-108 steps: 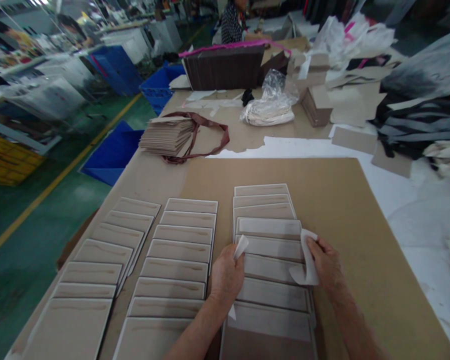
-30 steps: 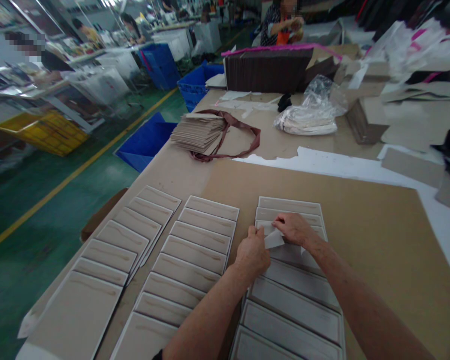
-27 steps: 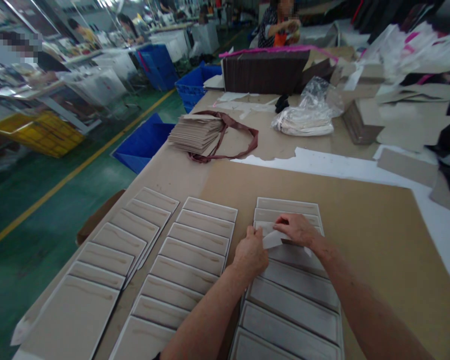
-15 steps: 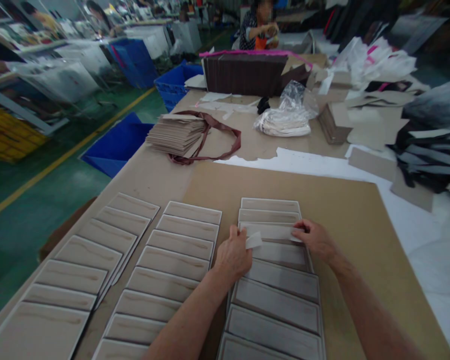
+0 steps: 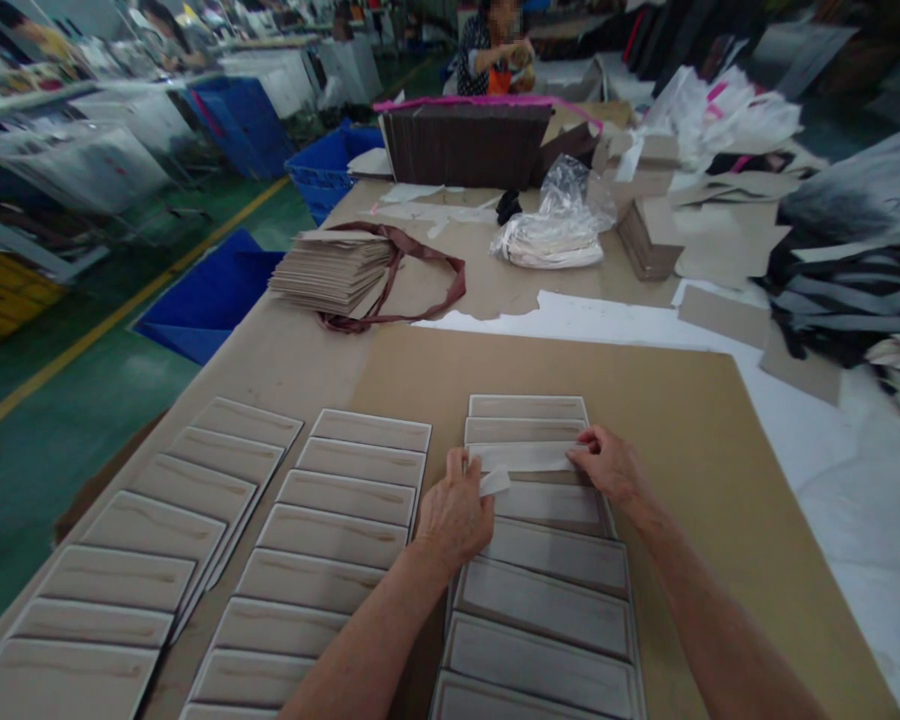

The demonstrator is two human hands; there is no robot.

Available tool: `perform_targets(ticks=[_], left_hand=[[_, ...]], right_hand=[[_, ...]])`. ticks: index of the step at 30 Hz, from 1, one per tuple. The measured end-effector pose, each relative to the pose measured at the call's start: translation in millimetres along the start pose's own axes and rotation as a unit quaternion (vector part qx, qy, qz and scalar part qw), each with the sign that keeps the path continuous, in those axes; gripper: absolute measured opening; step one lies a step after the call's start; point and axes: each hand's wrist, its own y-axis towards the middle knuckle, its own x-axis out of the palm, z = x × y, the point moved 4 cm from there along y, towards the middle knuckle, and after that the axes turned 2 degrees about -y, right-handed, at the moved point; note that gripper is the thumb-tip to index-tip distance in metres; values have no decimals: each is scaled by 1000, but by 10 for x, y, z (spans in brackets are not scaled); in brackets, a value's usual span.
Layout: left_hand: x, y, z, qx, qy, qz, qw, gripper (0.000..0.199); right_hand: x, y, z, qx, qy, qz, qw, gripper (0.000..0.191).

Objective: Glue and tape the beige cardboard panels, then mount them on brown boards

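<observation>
A pale whitish strip stretches between my two hands across the third panel from the far end of the right-hand row of overlapping grey-beige panels. My left hand is closed at the strip's left end, and a second short white strip sticks out from its fingers. At the other end, my right hand pinches the strip with thumb and fingertips near the panel's right edge. Panels nearer me in this row look darker grey; the two farthest ones carry a thin brownish streak.
To the left lie two more overlapping rows of panels, a middle row and an outer row. Farther back are a stack of beige pieces with a brown strap, a plastic bag and blue bins. A person sits beyond the table.
The strip now lies flatter and straighter across the panel between my hands. Both hands keep their hold and have shifted only slightly; the whole view has moved a little.
</observation>
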Motion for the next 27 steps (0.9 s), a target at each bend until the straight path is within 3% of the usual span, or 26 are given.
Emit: perform_targets(ticks=[7,11,13,14,16,18,20,22,24,27], left_hand=[[-2,17,7,29,6,-10,1000,46],[10,40,-6,23,11,-38,999,48],[-2,43,-7,22,18,-42,999,49],[-9,42,-5,23,22,-44,999,50],[-21,37,-2,22,32,-50,998,52],[-21,30,-3,20,39,-59,997,54],[-10,26,-4,20,41,-62,997,56],[2,24,-9,26,38,-57,997,58],[-1,22,-18,31,25,-52,998,59],[-98,-7,-49,13,-38,-26,999,60]], right_hand=[[-63,28,56,35,-19,3,999,26],[-277,22,78,38,-50,89,994,27],[-295,-28,-26,18,0,116,993,28],[-244,-63,-110,4,50,99,994,28],[-35,-150,-316,-17,177,7,984,29],[230,-248,-501,-14,287,-120,950,32],[390,-307,-543,27,350,-164,922,31],[386,-305,-406,89,363,-114,920,28],[249,-279,-184,135,344,-36,928,24],[-28,-276,33,140,306,34,941,24]])
